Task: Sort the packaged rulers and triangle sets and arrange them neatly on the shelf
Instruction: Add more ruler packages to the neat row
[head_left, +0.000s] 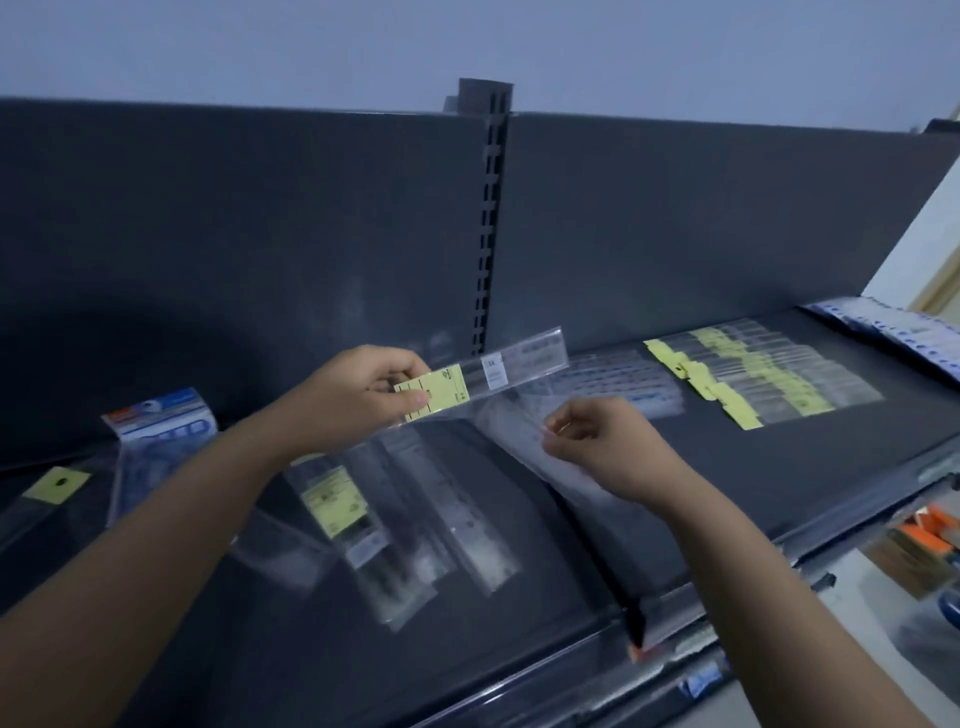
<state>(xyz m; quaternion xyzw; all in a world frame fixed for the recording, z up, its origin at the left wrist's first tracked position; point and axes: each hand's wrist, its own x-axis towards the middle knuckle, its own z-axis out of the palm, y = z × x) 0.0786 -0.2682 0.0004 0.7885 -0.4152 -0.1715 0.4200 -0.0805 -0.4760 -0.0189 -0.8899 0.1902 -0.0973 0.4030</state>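
Observation:
My left hand (363, 389) pinches the yellow-labelled end of a clear packaged ruler (511, 364), held level above the dark shelf (810, 467). My right hand (597, 441) pinches a second transparent package (511, 421) just below it. Loose ruler packs (415, 519) with yellow labels lie scattered on the shelf under my hands. A fanned row of yellow-labelled ruler packs (753, 379) lies at the right. Blue-printed packs (618, 387) sit between that row and my hands.
A blue-and-white packaged set (161, 441) leans at the left, with a yellow-tagged pack (54, 483) beside it. More blue-white packs (898, 332) lie at the far right. A slotted upright (491, 218) divides the back panel. Orange items (924, 530) sit below the shelf.

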